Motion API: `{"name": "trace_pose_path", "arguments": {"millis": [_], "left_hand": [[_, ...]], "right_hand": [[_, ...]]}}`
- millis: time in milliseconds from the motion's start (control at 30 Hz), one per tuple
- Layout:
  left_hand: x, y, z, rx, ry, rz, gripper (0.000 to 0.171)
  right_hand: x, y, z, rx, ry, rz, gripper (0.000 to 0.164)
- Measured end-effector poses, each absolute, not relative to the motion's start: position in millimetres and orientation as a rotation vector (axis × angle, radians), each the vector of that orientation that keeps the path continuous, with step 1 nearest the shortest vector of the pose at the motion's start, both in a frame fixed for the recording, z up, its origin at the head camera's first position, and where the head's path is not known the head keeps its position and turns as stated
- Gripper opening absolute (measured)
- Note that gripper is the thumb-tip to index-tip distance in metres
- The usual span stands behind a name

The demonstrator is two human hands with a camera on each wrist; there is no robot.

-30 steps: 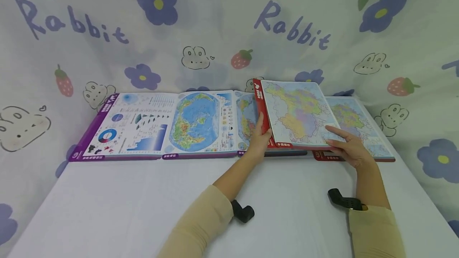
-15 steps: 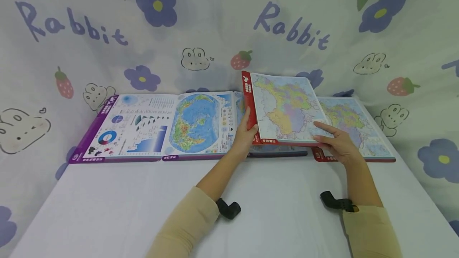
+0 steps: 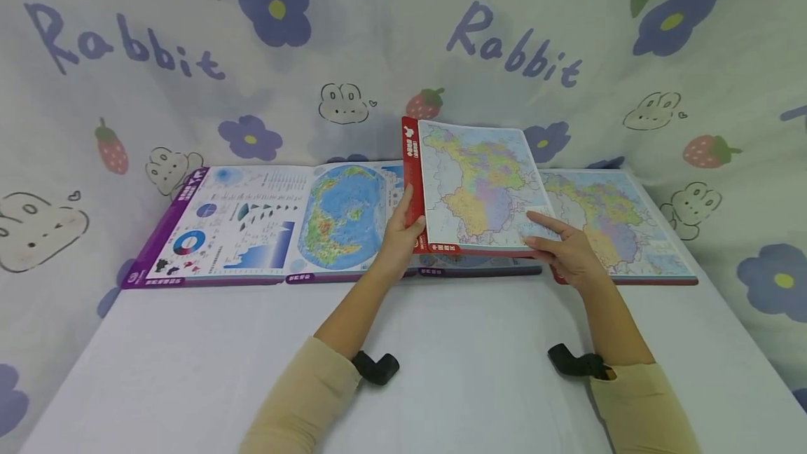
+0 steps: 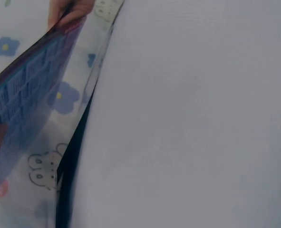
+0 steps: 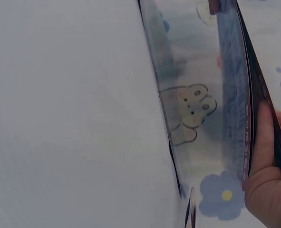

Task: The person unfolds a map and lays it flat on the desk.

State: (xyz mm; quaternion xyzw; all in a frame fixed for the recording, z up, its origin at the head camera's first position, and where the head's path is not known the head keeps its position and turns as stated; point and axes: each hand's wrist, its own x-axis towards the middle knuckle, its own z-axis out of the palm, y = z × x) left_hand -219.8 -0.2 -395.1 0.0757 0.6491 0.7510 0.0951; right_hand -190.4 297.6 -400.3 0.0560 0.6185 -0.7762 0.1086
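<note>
Red-edged map (image 3: pixel 482 188) is held tilted above the white table (image 3: pixel 466 356), gripped by the left hand (image 3: pixel 398 244) at eight o'clock and the right hand (image 3: pixel 565 249) at four. Another map (image 3: pixel 624 226) lies near three o'clock

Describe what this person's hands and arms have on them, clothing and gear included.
The left hand and right hand are bare, without gloves. The left sleeve and right sleeve are plain beige and stop short of the wrists. At each cuff sits a dark, angular piece of gear, one on the left and one on the right.
</note>
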Motion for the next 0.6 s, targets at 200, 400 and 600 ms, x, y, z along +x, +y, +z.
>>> {"name": "trace_pose_path", "arguments": {"millis": [200, 400, 600], "left_hand": [[-218.0, -20.0, -393.8, 0.19, 1.912, 2.232, 0.063], [-214.8, -39.5, -391.3, 0.147, 1.865, 2.25, 0.064], [-212.3, -60.6, -387.9, 0.101, 1.833, 2.273, 0.065]], "right_hand": [[-190.0, 280.6, -398.7, 0.136, 1.841, -2.271, 0.054], [-191.3, 262.3, -396.5, 0.107, 1.963, -2.181, 0.061], [-197.3, 242.3, -394.4, 0.1, 1.99, -2.163, 0.061]]}}
